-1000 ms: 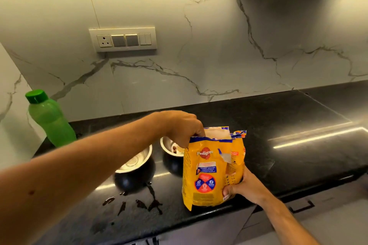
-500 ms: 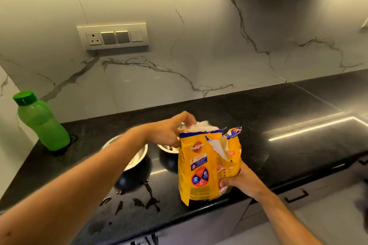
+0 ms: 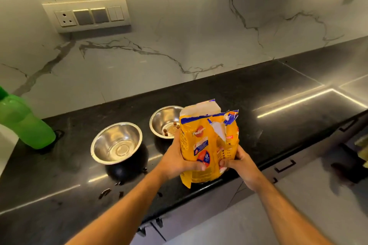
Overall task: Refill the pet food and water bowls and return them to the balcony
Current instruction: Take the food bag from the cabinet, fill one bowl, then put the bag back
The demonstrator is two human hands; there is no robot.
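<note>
The marble wall [image 3: 179, 32] fills the upper half of the view, grey veins running across it, with a switch plate [image 3: 87, 14] set in it at about 10 o'clock. Below it the black tabletop [image 3: 278, 105] stretches from left to right, glossy, with strips of reflected light and a few wet dark splashes [image 3: 105, 193] near its front edge at 7 o'clock.

A green bottle [image 3: 22, 123] stands at the far left, at 9 o'clock, tilted by the lens, its cap partly cut off by the frame.

The yellow pet food bag [image 3: 207, 143] stands upright near the front edge of the tabletop, just right of centre, its top torn open and the pale lining showing. The left hand [image 3: 179, 161] grips the bag's left side, thumb curled across the printed front. The right hand [image 3: 237, 163] grips the lower right side, thumb also pressed on the front.

Two steel bowls sit on the tabletop. The larger bowl [image 3: 116, 143] is at 9 o'clock from the bag, well apart from it; I cannot tell whether it holds water. The smaller bowl [image 3: 166, 121] is just behind the bag at its 11 o'clock, partly hidden by it, and holds a few brown kibble pieces [image 3: 165, 131].
</note>
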